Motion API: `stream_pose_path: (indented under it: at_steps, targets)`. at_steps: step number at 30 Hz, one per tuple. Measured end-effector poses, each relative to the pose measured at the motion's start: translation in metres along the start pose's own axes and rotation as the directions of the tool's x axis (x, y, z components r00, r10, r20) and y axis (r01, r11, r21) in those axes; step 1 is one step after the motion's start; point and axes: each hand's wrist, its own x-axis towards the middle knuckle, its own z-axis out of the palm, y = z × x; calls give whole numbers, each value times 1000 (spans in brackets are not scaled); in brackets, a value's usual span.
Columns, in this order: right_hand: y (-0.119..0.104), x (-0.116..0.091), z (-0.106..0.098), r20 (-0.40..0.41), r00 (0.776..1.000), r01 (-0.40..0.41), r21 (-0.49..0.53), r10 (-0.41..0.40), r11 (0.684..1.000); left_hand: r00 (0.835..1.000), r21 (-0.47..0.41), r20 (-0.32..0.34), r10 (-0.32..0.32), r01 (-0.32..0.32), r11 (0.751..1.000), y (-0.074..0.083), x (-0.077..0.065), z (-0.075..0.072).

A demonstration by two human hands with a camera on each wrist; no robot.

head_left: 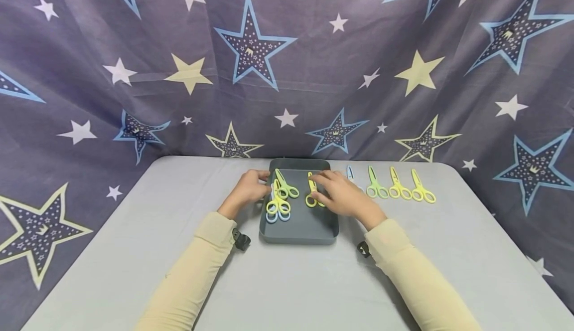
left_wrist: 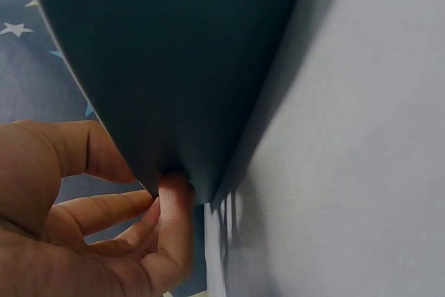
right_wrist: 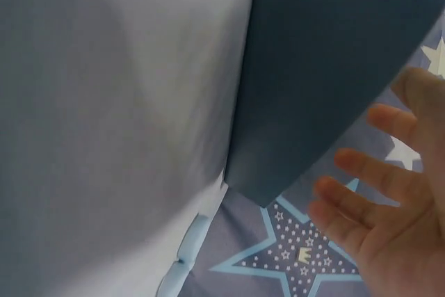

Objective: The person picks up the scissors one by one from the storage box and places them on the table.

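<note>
A dark grey tray (head_left: 299, 231) sits at the far middle of the table. My left hand (head_left: 252, 186) grips its left wall near the far corner; the left wrist view shows the fingers (left_wrist: 175, 224) against the outer side, the thumb at the rim. Inside, on the left, a green pair of scissors (head_left: 283, 187), a yellow pair (head_left: 277, 204) and a blue pair (head_left: 271, 218) lie overlapping. Above the tray's right side hovers my right hand (head_left: 343, 194), fingers loosely spread, partly hiding another yellow pair of scissors (head_left: 310, 200). The right wrist view shows this hand's fingers apart above the rim.
Right of the tray, more scissors stand in a row on the grey table (head_left: 291, 286): a blue pair (head_left: 350, 172), partly hidden by the right hand, a green pair (head_left: 375, 189) and two yellow pairs, one (head_left: 422, 192) outermost. A star-patterned cloth (head_left: 287, 91) hangs behind the table.
</note>
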Motion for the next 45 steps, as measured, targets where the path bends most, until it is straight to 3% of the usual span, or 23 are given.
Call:
stream_pose_path:
  at_steps: [5,14,34,45]
  targets:
    - [-5,4,5,58,998,36,11,-36,999,1000,3,5,4,-4,1000,1,0,-1]
    - [-14,12,13,249,969,-3,0,3,1000,1000,3,10,-3,3,1000,2,0,-1]
    - [-21,20,24,428,894,-113,-72,133,991,1000,10,9,6,-7,1000,-1,1,0]
    - [-28,23,22,504,852,-155,-17,142,988,1000,9,5,13,-13,1000,0,1,-1]
